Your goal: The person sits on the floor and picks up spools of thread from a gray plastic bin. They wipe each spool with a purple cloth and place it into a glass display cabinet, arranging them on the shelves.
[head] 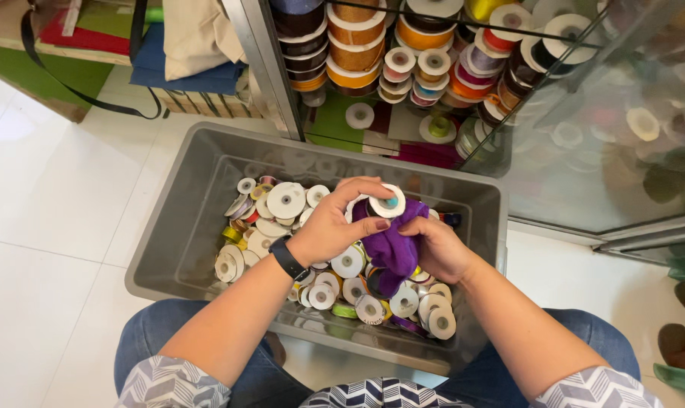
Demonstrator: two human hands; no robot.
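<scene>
A person sits on the floor with a grey plastic bin (177,227) between their knees. Both hands are over the middle of the bin.

The left hand (335,227) holds a small ribbon roll (388,202). The fingers (372,185) curl around the roll and pinch it at the edge. The roll is round and flat like a little wheel. Its side is white, and the hole in the middle looks blue-green. It sits just above the other rolls in the bin, near the far side, and it touches the top of a purple cloth (394,245).

The right hand (439,249) is closed on the purple cloth. The cloth is soft and bunched up, and it hangs down between the two hands. The fingers press it from the right side.

A black watch (288,259) is on the left wrist.

Under the hands lies a pile of ribbon rolls (282,208). Most are white on the side, and some show yellow, green, red or purple ribbon. They fill the middle of the bin, and the left part is bare.

Behind the bin, far from the person, stands a glass cabinet (584,143). On its shelves sit stacks of bigger ribbon rolls (357,41) in orange, brown, white and pink. To the far left there are folded cloths (184,53) on a low shelf.
</scene>
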